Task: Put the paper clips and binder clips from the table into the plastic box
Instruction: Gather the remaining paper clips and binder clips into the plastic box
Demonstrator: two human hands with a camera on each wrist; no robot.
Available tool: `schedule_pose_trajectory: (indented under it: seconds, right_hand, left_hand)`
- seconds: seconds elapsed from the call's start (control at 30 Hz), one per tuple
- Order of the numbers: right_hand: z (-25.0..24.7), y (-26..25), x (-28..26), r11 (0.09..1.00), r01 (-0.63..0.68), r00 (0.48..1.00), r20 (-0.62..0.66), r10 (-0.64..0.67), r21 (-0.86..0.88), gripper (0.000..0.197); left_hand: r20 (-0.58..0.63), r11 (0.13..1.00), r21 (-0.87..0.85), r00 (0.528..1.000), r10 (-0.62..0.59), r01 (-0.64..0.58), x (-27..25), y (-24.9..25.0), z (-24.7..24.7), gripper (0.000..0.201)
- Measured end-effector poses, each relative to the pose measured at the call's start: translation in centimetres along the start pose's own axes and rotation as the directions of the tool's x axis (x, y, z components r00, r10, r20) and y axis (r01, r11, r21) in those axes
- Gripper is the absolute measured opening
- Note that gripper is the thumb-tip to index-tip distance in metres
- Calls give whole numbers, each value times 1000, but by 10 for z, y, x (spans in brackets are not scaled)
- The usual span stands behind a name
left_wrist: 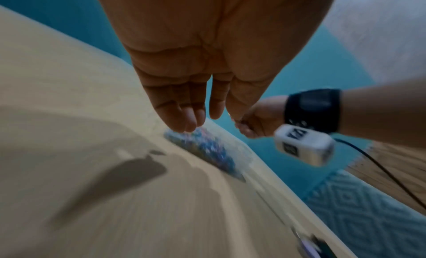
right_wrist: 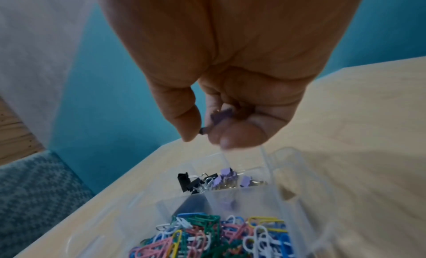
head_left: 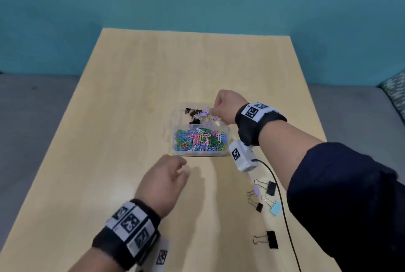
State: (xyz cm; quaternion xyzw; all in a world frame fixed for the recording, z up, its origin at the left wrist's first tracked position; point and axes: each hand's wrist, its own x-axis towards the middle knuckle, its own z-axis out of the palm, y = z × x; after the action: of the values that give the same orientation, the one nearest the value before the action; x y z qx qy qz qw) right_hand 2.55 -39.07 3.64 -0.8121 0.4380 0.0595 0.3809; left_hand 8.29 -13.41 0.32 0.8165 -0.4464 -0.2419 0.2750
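A clear plastic box (head_left: 201,154) sits mid-table. Its near compartment is full of coloured paper clips (head_left: 200,140); the far one holds black and purple binder clips (head_left: 195,115). My right hand (head_left: 215,107) hovers over the far compartment. In the right wrist view, this hand (right_wrist: 202,134) pinches a small purple binder clip (right_wrist: 220,116) between thumb and fingers, above the box (right_wrist: 272,156). My left hand (head_left: 182,168) hangs just in front of the box's near left corner, fingers relaxed and empty. Several binder clips lie on the table at the right: black (head_left: 270,187), purple (head_left: 256,190), light blue (head_left: 275,208) and a larger black one (head_left: 271,239).
A black cable (head_left: 282,206) trails from the right wrist camera (head_left: 242,155) across the loose clips toward the near table edge. The wooden table (head_left: 131,96) ends at a teal wall behind. A patterned cushion (head_left: 394,87) lies off the right side.
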Motion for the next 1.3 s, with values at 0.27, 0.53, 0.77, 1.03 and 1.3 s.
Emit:
schedule_pose_trajectory:
  seconds: [0.27,0.53,0.77,1.03,1.3]
  right_hand:
    - [-15,35,-29,997,41,999,-22,-40,71,20]
    - [-7,129,-127,883,70,984,177,15,-465,30]
    - [30,158,-165,844,158,985,141,-99,-512,14]
    - [44,164,-160,864,149,989,50,-142,-480,14]
    - [22,172,-156,989,-135,986,-89,140,58,5]
  left_hand:
    - [159,996,32,984,74,-80,-26,13,56,21]
    - [303,961,171,940,160,-219,-7,64,110,30]
    - [252,965,226,965,75,-134,6,100,142,14]
    - [263,958,262,964,45,-116,12,109,147,15]
    - [245,976,-180,966,-79,125,-1,94,131,17]
